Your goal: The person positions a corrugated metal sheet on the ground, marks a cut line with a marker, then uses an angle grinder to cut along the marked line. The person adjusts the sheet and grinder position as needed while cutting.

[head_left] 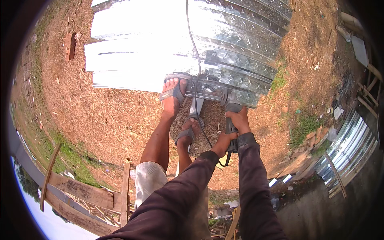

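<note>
Both my hands grip a dark grey angle grinder (230, 127) with its head at the near edge of a shiny corrugated metal sheet (244, 72). My right hand (240, 119) is closed around the body close to the head. Behind it, my left hand (224, 144) wraps the rear end, where a black cord (198, 60) loops out and runs up across the sheet. My fingers partly cover the tool, and its disc is hard to make out. One sandalled foot (173, 94) presses on the sheet's near edge; the other foot (190, 130) stands on the ground.
Dry straw-like litter (116, 124) covers the ground. A red brick (71, 47) lies left of the sheet. Wooden planks (82, 191) form a frame at lower left. More corrugated metal (346, 150) and scrap wood (296, 162) lie at right. Glare whitens the sheet's left part.
</note>
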Available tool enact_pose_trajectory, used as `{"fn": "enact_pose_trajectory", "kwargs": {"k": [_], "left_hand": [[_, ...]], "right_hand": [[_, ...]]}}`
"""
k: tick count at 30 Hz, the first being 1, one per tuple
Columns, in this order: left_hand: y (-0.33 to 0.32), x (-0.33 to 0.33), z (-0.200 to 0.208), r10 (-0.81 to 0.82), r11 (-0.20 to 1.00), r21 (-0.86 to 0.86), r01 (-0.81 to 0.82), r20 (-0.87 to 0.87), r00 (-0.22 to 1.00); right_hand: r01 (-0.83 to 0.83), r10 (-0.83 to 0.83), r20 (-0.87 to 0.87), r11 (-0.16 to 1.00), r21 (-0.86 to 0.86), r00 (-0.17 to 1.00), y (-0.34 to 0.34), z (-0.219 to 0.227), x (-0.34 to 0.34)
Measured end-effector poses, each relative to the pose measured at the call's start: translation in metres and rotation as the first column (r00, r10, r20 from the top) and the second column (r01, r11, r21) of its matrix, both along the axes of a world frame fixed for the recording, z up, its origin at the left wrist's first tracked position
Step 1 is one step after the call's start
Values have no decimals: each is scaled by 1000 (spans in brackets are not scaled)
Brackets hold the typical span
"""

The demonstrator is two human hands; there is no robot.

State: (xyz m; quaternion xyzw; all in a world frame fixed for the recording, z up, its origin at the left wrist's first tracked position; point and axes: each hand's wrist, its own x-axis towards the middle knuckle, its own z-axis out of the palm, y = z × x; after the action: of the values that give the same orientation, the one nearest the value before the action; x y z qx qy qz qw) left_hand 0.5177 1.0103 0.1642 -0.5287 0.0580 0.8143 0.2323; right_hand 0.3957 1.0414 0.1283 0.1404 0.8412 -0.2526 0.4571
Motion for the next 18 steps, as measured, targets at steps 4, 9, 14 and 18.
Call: {"fn": "enact_pose_trajectory", "kwargs": {"k": [4, 9, 14, 18], "left_hand": [[1, 1, -1, -10, 1000, -25, 9, -29, 1000], [4, 0, -5, -24, 999, -41, 23, -24, 999], [-1, 0, -5, -55, 998, -18, 55, -34, 998], [-7, -4, 1, -32, 999, -8, 32, -6, 999]], "right_hand": [[34, -34, 41, 999, 4, 999, 2, -3, 0], [19, -19, 15, 1000, -8, 1000, 3, -7, -1], [2, -2, 7, 1000, -3, 1000, 1, -7, -2], [2, -2, 45, 1000, 4, 999, -2, -4, -5]]}}
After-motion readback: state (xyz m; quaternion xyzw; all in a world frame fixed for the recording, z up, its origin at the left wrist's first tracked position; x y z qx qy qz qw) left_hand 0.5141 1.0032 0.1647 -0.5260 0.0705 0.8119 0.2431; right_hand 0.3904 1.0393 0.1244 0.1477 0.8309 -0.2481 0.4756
